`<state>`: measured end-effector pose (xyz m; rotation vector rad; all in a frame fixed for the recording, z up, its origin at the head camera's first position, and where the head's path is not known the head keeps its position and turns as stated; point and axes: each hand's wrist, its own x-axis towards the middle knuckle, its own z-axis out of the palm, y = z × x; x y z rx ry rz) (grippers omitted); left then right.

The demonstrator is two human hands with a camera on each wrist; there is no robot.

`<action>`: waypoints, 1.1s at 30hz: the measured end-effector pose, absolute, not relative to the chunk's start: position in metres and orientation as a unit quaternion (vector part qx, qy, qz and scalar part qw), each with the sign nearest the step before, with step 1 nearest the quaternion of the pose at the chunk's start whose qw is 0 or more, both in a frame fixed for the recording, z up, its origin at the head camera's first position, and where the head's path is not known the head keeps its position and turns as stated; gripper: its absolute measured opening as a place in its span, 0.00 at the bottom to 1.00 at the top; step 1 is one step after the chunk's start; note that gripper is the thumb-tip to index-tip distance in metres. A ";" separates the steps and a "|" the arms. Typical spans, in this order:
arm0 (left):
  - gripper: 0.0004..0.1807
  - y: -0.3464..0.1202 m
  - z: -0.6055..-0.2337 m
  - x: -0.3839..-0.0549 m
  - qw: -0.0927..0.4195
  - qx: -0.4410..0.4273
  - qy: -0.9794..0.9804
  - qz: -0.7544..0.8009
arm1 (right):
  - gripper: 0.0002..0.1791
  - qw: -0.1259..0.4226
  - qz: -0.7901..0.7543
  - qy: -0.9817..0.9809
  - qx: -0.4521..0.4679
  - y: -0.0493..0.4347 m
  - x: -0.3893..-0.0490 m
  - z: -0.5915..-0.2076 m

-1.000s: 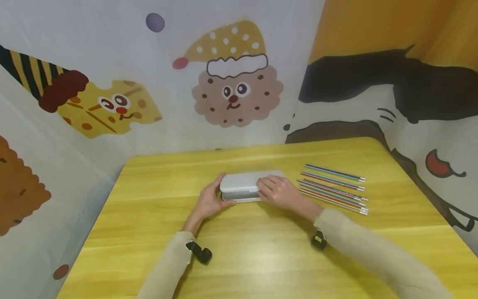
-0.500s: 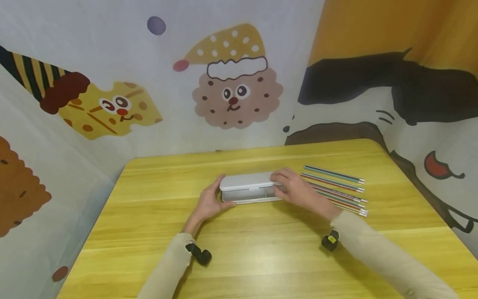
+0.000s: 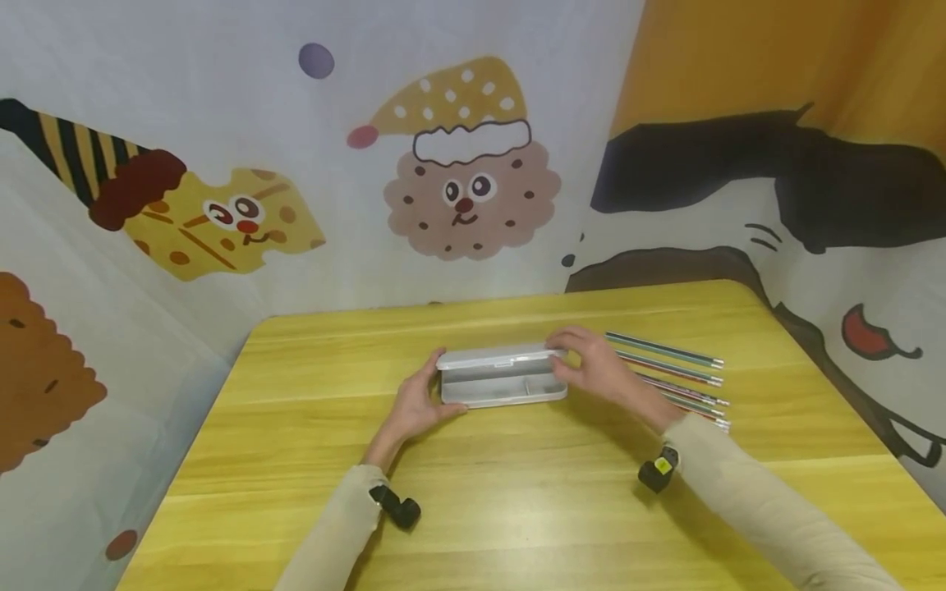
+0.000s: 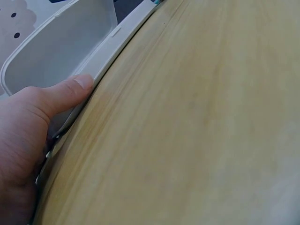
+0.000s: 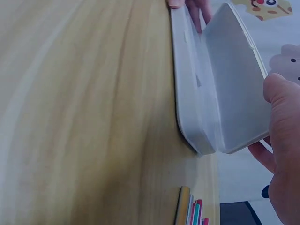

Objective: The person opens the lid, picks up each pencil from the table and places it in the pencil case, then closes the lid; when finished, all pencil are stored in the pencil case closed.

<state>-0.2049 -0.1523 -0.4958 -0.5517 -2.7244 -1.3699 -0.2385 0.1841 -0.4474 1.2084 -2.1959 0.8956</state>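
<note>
A white pencil case [image 3: 480, 392] lies lengthwise on the table with its lid [image 3: 480, 358] raised along the back edge. Inside, a small divider splits the bare tray near its right end. My left hand [image 3: 414, 405] grips the case's left end, the thumb [image 4: 75, 91] on the front rim and the fingers behind. At the lid's right end, my right hand [image 3: 597, 371] pinches the edge; the right wrist view shows the thumb [image 5: 281, 93] on the lid's inner side and fingertips behind it.
Several striped pencils [image 3: 665, 350] lie side by side to the right of the case, partly behind my right forearm. The yellow wooden table [image 3: 502, 509] ends at the back against a cartoon-printed cloth [image 3: 340, 279].
My right hand has slid from the lid's front middle to its right end and lifted the lid, opening the case wider. The left hand has stayed on the left end.
</note>
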 end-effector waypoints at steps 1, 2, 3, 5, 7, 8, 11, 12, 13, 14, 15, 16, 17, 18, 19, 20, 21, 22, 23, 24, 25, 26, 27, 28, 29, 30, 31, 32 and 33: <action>0.62 -0.152 -0.496 -0.205 0.022 -0.178 -0.879 -0.443 | 0.13 0.236 0.331 -0.802 0.438 0.184 -0.240 -0.447; 0.62 -0.152 -0.496 -0.205 0.021 -0.179 -0.877 -0.445 | 0.13 0.235 0.334 -0.803 0.434 0.184 -0.241 -0.447; 0.62 -0.152 -0.496 -0.205 0.021 -0.179 -0.877 -0.445 | 0.12 0.236 0.336 -0.804 0.430 0.184 -0.242 -0.446; 0.62 -0.152 -0.496 -0.205 0.019 -0.179 -0.877 -0.445 | 0.11 0.235 0.342 -0.807 0.420 0.184 -0.243 -0.445; 0.61 -0.151 -0.497 -0.205 0.021 -0.183 -0.876 -0.446 | 0.10 0.230 0.353 -0.810 0.408 0.184 -0.245 -0.444; 0.61 -0.151 -0.497 -0.206 0.022 -0.185 -0.875 -0.447 | 0.10 0.227 0.358 -0.812 0.401 0.184 -0.245 -0.443; 0.61 -0.151 -0.497 -0.206 0.025 -0.187 -0.875 -0.446 | 0.08 0.217 0.379 -0.814 0.383 0.183 -0.247 -0.439; 0.61 -0.151 -0.497 -0.206 0.025 -0.185 -0.876 -0.445 | 0.08 0.213 0.386 -0.814 0.378 0.183 -0.248 -0.437; 0.62 -0.151 -0.497 -0.205 0.026 -0.183 -0.878 -0.442 | 0.08 0.210 0.391 -0.815 0.373 0.183 -0.249 -0.436; 0.63 -0.152 -0.497 -0.205 0.023 -0.178 -0.880 -0.439 | 0.07 0.206 0.395 -0.818 0.365 0.182 -0.250 -0.435; 0.64 -0.152 -0.497 -0.205 0.020 -0.172 -0.883 -0.435 | 0.07 0.203 0.398 -0.821 0.357 0.182 -0.252 -0.434; 0.65 -0.151 -0.497 -0.205 0.018 -0.167 -0.886 -0.432 | 0.06 0.197 0.401 -0.824 0.347 0.181 -0.254 -0.433; 0.67 -0.152 -0.498 -0.204 0.017 -0.163 -0.888 -0.429 | 0.06 0.190 0.406 -0.828 0.338 0.180 -0.255 -0.431; 0.67 -0.152 -0.498 -0.204 0.015 -0.159 -0.890 -0.426 | 0.06 0.181 0.410 -0.832 0.327 0.180 -0.257 -0.430; 0.68 -0.151 -0.498 -0.203 0.014 -0.156 -0.892 -0.424 | 0.06 0.171 0.415 -0.836 0.316 0.179 -0.259 -0.429; 0.68 -0.151 -0.498 -0.203 0.012 -0.152 -0.893 -0.424 | 0.06 0.162 0.421 -0.839 0.306 0.178 -0.261 -0.427; 0.68 -0.151 -0.498 -0.203 0.012 -0.150 -0.893 -0.423 | 0.06 0.153 0.427 -0.840 0.296 0.178 -0.263 -0.426; 0.68 -0.151 -0.498 -0.203 0.014 -0.150 -0.894 -0.422 | 0.07 0.143 0.434 -0.842 0.287 0.177 -0.264 -0.425; 0.68 -0.151 -0.498 -0.203 0.015 -0.150 -0.894 -0.422 | 0.07 0.134 0.439 -0.843 0.280 0.177 -0.266 -0.423; 0.68 -0.151 -0.498 -0.203 0.017 -0.150 -0.894 -0.421 | 0.08 0.125 0.443 -0.845 0.271 0.177 -0.267 -0.422; 0.68 -0.151 -0.498 -0.203 0.020 -0.151 -0.894 -0.421 | 0.09 0.119 0.447 -0.846 0.264 0.177 -0.269 -0.422; 0.68 -0.151 -0.499 -0.203 0.022 -0.153 -0.893 -0.422 | 0.09 0.114 0.451 -0.847 0.258 0.177 -0.270 -0.421; 0.68 -0.151 -0.499 -0.203 0.024 -0.154 -0.894 -0.421 | 0.09 0.109 0.453 -0.848 0.252 0.177 -0.271 -0.420; 0.68 -0.151 -0.499 -0.203 0.025 -0.155 -0.894 -0.420 | 0.10 0.104 0.453 -0.850 0.246 0.177 -0.271 -0.420; 0.68 -0.151 -0.500 -0.203 0.025 -0.156 -0.894 -0.420 | 0.10 0.099 0.455 -0.852 0.239 0.177 -0.272 -0.419; 0.68 -0.151 -0.500 -0.203 0.027 -0.158 -0.893 -0.420 | 0.10 0.095 0.457 -0.853 0.232 0.177 -0.273 -0.419; 0.67 -0.151 -0.500 -0.203 0.027 -0.156 -0.894 -0.419 | 0.11 0.093 0.457 -0.855 0.227 0.177 -0.274 -0.419; 0.67 -0.151 -0.499 -0.203 0.027 -0.155 -0.895 -0.418 | 0.11 0.088 0.458 -0.857 0.220 0.178 -0.275 -0.418; 0.65 -0.151 -0.499 -0.203 0.028 -0.154 -0.897 -0.414 | 0.11 0.083 0.457 -0.859 0.213 0.178 -0.276 -0.418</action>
